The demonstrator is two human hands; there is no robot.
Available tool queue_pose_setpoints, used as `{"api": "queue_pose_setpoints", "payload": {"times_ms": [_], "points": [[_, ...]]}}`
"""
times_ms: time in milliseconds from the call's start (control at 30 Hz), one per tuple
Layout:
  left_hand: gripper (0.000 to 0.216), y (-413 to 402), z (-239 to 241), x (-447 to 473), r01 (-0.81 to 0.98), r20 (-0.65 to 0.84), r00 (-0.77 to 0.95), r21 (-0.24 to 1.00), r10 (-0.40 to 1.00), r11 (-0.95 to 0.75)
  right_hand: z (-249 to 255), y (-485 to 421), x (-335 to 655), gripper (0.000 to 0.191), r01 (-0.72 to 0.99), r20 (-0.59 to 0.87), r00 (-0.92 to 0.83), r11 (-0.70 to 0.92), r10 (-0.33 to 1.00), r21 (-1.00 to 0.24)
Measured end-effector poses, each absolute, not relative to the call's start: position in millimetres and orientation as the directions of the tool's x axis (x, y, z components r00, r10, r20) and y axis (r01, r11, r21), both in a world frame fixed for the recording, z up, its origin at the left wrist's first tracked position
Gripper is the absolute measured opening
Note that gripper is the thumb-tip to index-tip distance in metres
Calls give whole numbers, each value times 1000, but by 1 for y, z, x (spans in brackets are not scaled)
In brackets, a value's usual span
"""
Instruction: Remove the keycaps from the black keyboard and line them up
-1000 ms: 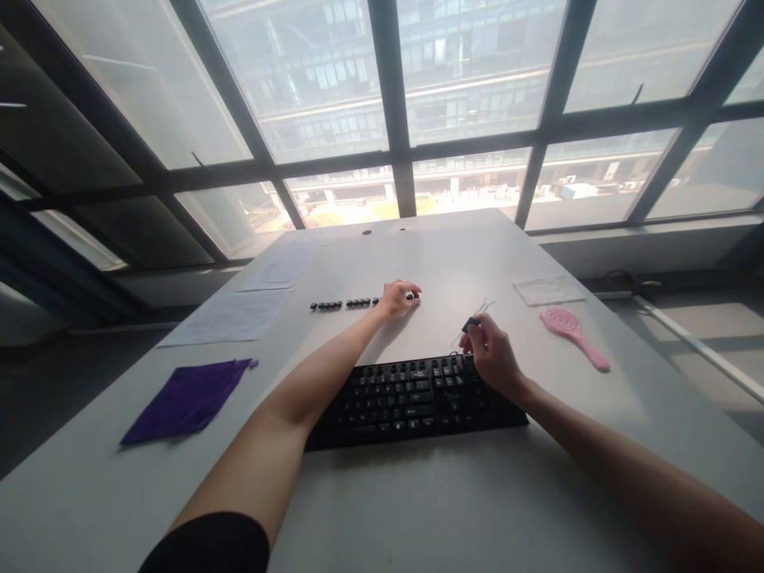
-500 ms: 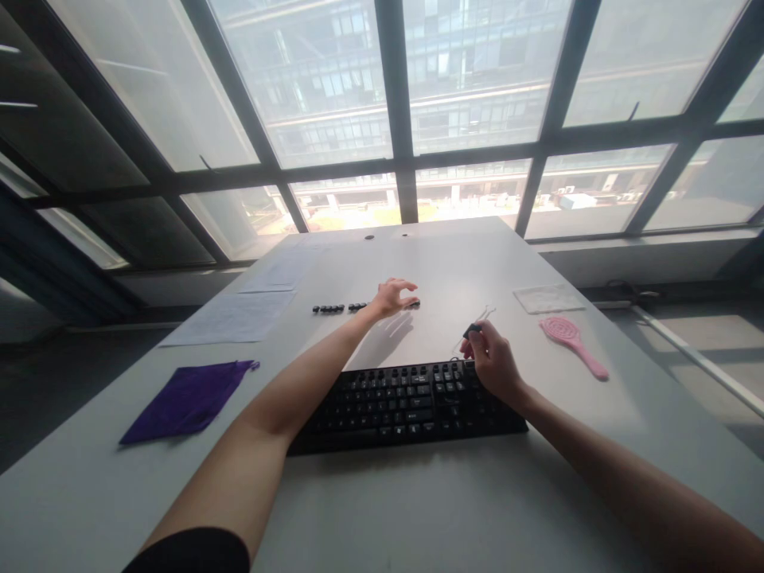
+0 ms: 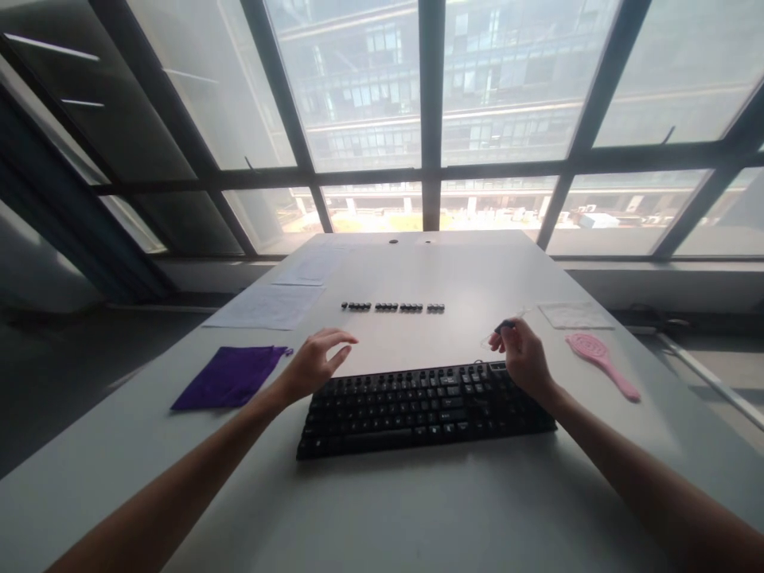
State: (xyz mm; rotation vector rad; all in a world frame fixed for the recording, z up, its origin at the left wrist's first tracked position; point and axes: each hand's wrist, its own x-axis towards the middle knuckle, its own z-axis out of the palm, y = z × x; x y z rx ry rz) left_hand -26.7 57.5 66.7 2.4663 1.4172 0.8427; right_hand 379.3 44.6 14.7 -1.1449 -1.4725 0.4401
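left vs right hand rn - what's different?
Left hand is open, fingers spread, holding nothing; right hand pinches a small dark piece. Left hand is by the far left corner of the keyboard; right hand is at its far right corner. Both are near its far edge.

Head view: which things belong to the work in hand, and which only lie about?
In hand: black keyboard, row of loose keycaps, small dark piece pinched by the right hand.
Lying about: purple cloth, pink brush, paper sheets, clear bag.
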Motion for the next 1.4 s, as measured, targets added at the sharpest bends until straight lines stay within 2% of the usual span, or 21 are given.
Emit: {"api": "queue_pose_setpoints", "payload": {"times_ms": [100,167,433,633,833,1033,1400], "points": [[21,29,50,-54,746,366,334,460,868,-481,30,42,361,23,343,564,188,484,804,-805],[21,15,43,-68,740,362,292,501,885,-449,37,40,338,24,288,553,160,497,818,-818],[27,-7,28,-91,670,284,273,629,919,-394,37,28,194,18,82,468,-177,487,866,-870],[31,-9,16,-94,582,231,262,737,937,-344,33,28,111,15,105,384,-311,433,869,-895],[40,-7,16,-96,504,147,259,822,955,-263,27,36,83,15,188,344,-356,428,869,-884],[40,-8,17,-95,506,146,252,823,957,-259,17,34,81,17,268,397,-349,497,849,-825],[38,-8,12,-99,540,143,302,789,942,-293,10,23,85,14,297,431,-493,611,756,-734]]}}
